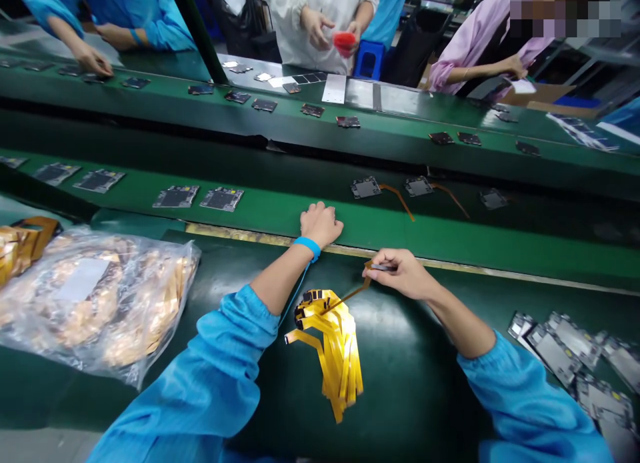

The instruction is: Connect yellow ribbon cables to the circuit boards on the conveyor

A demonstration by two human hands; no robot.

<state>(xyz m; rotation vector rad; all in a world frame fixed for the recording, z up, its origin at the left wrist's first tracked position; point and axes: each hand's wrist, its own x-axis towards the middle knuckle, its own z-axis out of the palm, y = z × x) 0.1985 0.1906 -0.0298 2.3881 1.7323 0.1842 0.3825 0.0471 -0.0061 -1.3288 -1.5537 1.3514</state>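
My right hand (404, 272) pinches the end of an orange flex cable (356, 292) between thumb and fingers. A small grey piece shows at those fingertips, too small to name. The cable slants down over a pile of yellow-orange flex cables (340, 346) lying on the dark green bench. My left hand (320, 224), a blue strap around its wrist, rests over the near edge of the green conveyor belt (280, 216). Its fingers are curled with the back of the hand up, so anything inside is hidden. Two circuit boards (367, 187) with orange cables attached lie on the belt beyond my hands.
Bagged flex cables (110, 296) lie at left; several boards (560, 349) are heaped at right. More boards (223, 199) sit along the belt to the left. Across a second row of boards (313, 109), co-workers' hands (317, 29) are busy. A green post (197, 33) slants at upper left.
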